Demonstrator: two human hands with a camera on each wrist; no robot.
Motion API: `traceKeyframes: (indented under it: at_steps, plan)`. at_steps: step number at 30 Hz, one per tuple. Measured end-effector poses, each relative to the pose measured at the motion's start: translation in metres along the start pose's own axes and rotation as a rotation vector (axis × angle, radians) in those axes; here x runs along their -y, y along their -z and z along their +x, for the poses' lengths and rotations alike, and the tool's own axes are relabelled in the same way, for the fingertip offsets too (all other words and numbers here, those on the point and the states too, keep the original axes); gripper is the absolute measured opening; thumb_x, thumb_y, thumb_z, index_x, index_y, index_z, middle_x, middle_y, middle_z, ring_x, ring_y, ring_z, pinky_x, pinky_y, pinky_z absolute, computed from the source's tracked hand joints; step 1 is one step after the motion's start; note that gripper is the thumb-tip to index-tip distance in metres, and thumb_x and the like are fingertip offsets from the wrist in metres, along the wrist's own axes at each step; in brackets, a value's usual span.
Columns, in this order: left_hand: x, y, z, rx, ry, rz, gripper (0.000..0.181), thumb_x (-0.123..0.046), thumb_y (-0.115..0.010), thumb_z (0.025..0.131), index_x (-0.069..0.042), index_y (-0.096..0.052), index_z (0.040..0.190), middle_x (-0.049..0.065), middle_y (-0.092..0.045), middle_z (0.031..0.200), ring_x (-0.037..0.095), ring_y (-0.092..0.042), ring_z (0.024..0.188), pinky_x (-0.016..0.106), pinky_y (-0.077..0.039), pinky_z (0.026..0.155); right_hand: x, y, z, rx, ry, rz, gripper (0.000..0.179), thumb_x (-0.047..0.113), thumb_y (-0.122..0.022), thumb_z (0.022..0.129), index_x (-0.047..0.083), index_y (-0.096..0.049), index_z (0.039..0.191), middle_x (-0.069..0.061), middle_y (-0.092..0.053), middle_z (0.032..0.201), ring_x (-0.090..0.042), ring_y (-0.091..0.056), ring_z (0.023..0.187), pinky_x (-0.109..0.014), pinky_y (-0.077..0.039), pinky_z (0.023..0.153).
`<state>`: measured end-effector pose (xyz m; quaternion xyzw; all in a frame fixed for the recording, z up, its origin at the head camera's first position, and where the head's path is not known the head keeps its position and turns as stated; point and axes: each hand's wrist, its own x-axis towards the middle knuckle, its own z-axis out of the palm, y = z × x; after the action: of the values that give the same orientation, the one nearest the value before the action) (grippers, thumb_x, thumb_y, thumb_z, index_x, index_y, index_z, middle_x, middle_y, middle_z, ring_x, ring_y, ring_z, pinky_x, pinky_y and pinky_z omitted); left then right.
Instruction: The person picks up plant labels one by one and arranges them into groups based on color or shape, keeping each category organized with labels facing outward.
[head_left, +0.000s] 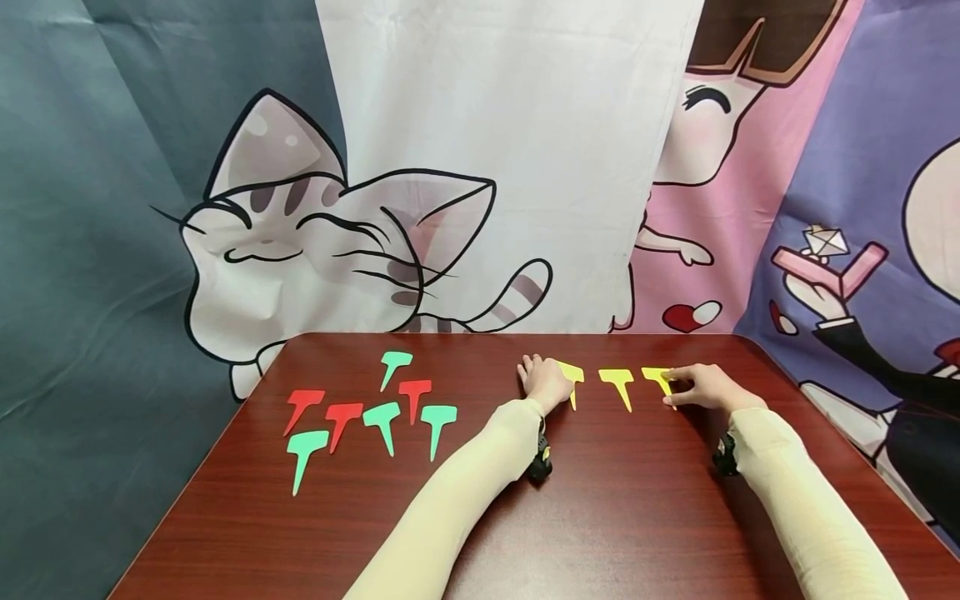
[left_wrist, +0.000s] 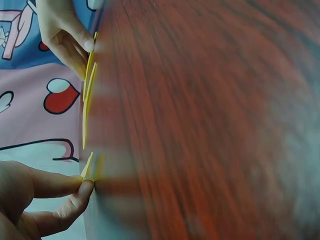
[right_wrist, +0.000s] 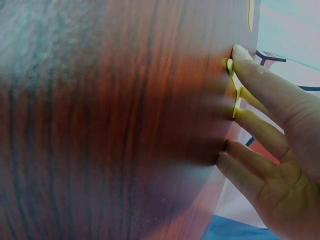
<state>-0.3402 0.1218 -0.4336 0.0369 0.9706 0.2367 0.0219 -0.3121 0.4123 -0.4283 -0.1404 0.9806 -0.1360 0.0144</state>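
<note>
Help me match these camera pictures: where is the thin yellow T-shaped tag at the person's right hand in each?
Head: thin yellow T-shaped tag right of centre, rightmost yellow one.
Left wrist: tag at upper left.
Right wrist: tag right of centre.
Shared landmark: the right hand, pinching it.

We log both arms as sleeved and reaching forward. Left arm (head_left: pixel 457 479): slants up and rightward in the head view. Right arm (head_left: pixel 813 508): slants up and leftward.

Left hand (head_left: pixel 547 385): from the left wrist view we note two digits (left_wrist: pixel 55 184) brought together at their tips in a pinch; in the head view we see other fingers extended forward.

Right hand (head_left: pixel 705 389): also pinching, with thumb (right_wrist: pixel 265 82) opposed to fingers (right_wrist: pixel 262 132); we observe the outer two set apart from the pinch.

Hands well apart.
</note>
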Motion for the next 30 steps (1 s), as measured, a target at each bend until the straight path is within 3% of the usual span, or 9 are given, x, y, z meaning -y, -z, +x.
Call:
traceKeyframes:
  at_steps: [22, 30]
  plan:
    - [-0.014, -0.016, 0.001, 0.018, 0.014, -0.021, 0.031, -0.028, -0.067, 0.081, -0.01, -0.072, 0.106, 0.013, -0.04, 0.148, 0.031, -0.024, 0.143, 0.044, -0.019, 0.117, -0.004, -0.003, 0.001, -0.007, -0.002, -0.01, 0.063, 0.04, -0.077, 0.075, -0.001, -0.063, 0.12, -0.027, -0.064, 0.114, -0.043, -0.058, 0.103, -0.059, -0.045, 0.088]
    - [-0.018, -0.012, -0.003, 0.002, 0.019, 0.009, 0.033, -0.029, -0.067, 0.082, -0.011, -0.07, 0.108, 0.012, -0.04, 0.148, 0.031, -0.025, 0.143, 0.044, -0.02, 0.117, -0.001, -0.002, 0.0, -0.007, -0.002, 0.0, 0.062, 0.039, -0.077, 0.076, -0.002, -0.063, 0.12, -0.027, -0.064, 0.115, -0.044, -0.057, 0.105, -0.059, -0.045, 0.089]
